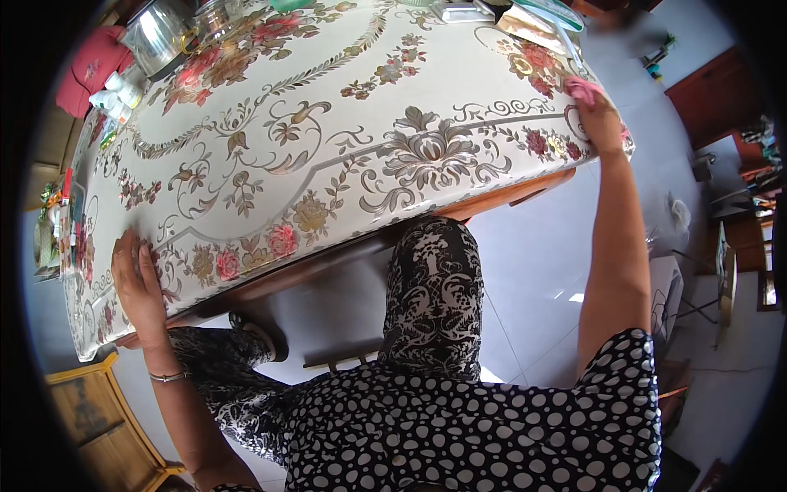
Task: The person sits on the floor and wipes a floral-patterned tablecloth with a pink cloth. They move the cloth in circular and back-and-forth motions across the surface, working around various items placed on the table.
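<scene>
A table with a white tablecloth [344, 197] printed with flowers and scrolls spreads in front of me. My right hand [602, 125] is at the table's right end, closed on a crumpled pink cloth [582, 88] that touches the tablecloth. That arm is stretched far out. My left hand [136, 279] rests on the tablecloth near its left front corner, fingers extended and holding nothing; the fingertips are slightly blurred.
A metal pot [160, 37], white bottles [119, 94] and a red cloth item [92, 70] stand at the far left. Several items, including a green-rimmed one [553, 12], lie at the far right. A wooden chair [106, 418] is at the lower left.
</scene>
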`<state>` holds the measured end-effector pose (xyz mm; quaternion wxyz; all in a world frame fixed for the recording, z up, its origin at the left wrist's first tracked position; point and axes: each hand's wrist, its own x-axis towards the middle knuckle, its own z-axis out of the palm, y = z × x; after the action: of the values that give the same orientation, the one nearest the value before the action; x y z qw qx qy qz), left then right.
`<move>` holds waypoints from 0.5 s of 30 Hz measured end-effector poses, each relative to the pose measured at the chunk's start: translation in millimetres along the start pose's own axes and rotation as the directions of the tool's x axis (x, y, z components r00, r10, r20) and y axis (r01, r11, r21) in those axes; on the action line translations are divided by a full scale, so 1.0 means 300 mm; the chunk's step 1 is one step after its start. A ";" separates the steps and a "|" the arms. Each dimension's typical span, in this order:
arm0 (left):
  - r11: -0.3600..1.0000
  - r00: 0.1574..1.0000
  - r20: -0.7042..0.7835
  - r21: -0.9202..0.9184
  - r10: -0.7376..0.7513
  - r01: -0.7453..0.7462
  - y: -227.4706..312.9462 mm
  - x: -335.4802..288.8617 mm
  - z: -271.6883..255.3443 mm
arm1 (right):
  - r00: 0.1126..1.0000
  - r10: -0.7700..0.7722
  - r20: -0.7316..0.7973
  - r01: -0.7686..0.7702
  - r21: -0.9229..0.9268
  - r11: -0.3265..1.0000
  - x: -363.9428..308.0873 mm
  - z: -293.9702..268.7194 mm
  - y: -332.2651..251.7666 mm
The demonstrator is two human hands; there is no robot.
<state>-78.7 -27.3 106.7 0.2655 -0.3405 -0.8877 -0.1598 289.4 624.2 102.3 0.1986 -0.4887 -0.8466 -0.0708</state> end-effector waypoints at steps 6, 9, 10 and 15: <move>1.000 1.000 -0.012 0.010 -0.003 0.003 0.024 0.012 -0.009 | 0.870 -0.429 -0.244 0.482 0.234 0.844 -0.229 -0.071 -0.428; 0.998 0.999 -0.028 0.055 0.022 -0.020 0.017 0.005 -0.006 | 0.791 -0.550 -0.267 0.611 0.357 0.706 -0.361 -0.145 -0.673; 0.997 0.999 -0.033 0.069 0.023 -0.021 0.013 0.004 0.001 | 0.769 -0.580 -0.268 0.636 0.403 0.658 -0.402 -0.149 -0.747; 0.998 0.999 -0.037 0.061 0.009 -0.007 0.012 0.002 -0.012 | 0.619 -0.741 -0.260 0.748 0.480 0.457 -0.640 -0.271 -1.090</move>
<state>-75.3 -26.0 110.3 0.2929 -0.3327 -0.8857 -0.1378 116.4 277.6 122.9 0.2834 0.0091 -0.9546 0.0908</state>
